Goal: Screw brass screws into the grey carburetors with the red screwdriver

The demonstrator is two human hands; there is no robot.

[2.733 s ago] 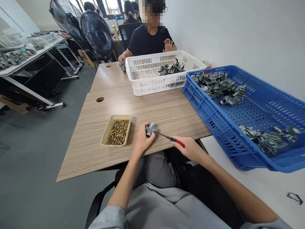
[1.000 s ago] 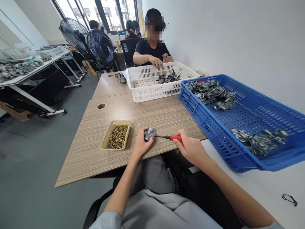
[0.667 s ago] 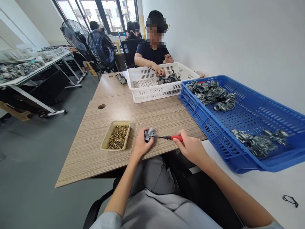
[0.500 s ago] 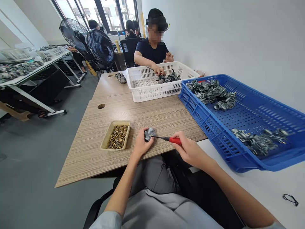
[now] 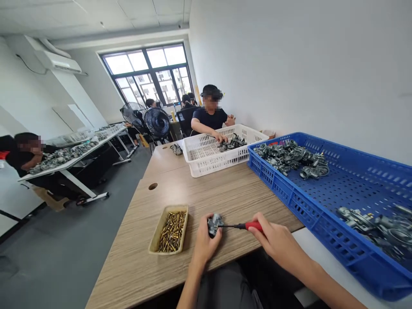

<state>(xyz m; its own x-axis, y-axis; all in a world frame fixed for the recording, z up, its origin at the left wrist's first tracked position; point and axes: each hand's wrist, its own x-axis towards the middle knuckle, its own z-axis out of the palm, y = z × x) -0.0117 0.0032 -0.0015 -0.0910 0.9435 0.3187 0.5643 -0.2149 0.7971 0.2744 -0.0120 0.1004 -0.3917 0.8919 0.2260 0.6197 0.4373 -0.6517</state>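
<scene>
Near the front edge of the wooden table [image 5: 206, 193], my left hand [image 5: 207, 242] is closed around a small grey metal carburetor [image 5: 215, 223]. My right hand [image 5: 273, 236] grips the red handle of a screwdriver [image 5: 254, 225]. Its dark shaft points left, and the tip meets the carburetor's right side; the exact contact point is too small to make out. Left of my left hand stands a cream plastic tub [image 5: 152, 244] holding many small brass jets.
A blue crate [image 5: 289, 197] with carburetors in two groups stands at right. Beyond the table's middle is a white basket [image 5: 206, 165], where a co-worker [image 5: 210, 116] handles carburetors. More carburetors [image 5: 176, 149] lie left of it. A round hole [image 5: 152, 186] pierces the tabletop.
The head view has tilted upward, so the table and my hands appear lower in the picture. Both hands keep their hold, with the screwdriver still against the carburetor.
</scene>
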